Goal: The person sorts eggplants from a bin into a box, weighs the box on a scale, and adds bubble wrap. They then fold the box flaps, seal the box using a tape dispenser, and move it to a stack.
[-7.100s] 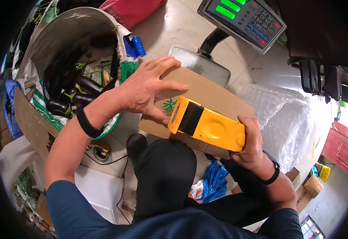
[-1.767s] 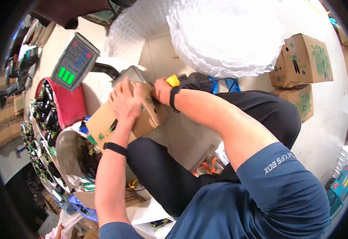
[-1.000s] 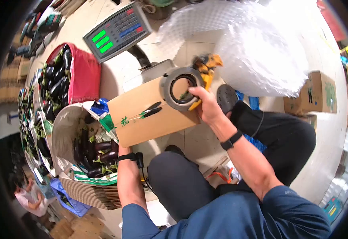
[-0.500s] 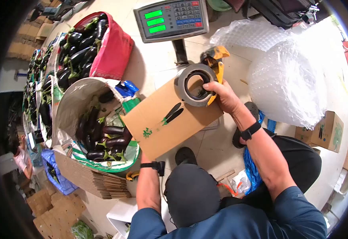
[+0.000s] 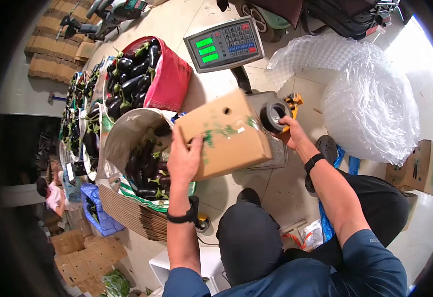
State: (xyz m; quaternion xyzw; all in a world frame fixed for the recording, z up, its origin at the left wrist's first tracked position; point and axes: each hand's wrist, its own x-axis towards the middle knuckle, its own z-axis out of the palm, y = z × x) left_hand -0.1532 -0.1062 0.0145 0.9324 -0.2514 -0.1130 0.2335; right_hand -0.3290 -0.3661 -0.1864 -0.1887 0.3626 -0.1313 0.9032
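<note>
A cardboard box (image 5: pixel 221 146) with green print, a round hole and a shiny strip of clear tape is held up in front of me. My left hand (image 5: pixel 184 157) grips its left end, thumb on the printed face. At the box's right end, my right hand (image 5: pixel 292 134) is closed around a tape dispenser (image 5: pixel 265 118) with a yellow handle and a large roll. Behind and below the box stands a platform scale (image 5: pixel 280 153), partly covered; its lit display (image 5: pixel 224 44) rises beyond.
Eggplants fill a pink-sided bag (image 5: pixel 174 74) and an open white sack (image 5: pixel 120 136) on my left. Flattened cartons (image 5: pixel 132 210) lean in front of the sack. A big bubble-wrap roll (image 5: pixel 370 104) sits right, near another printed box (image 5: pixel 422 168). Another person (image 5: pixel 55 198) is far left.
The box has turned to show a different, taped face with a hole. My left hand, hidden before, now shows on its left end. The dispenser has moved from over the box to its right end.
</note>
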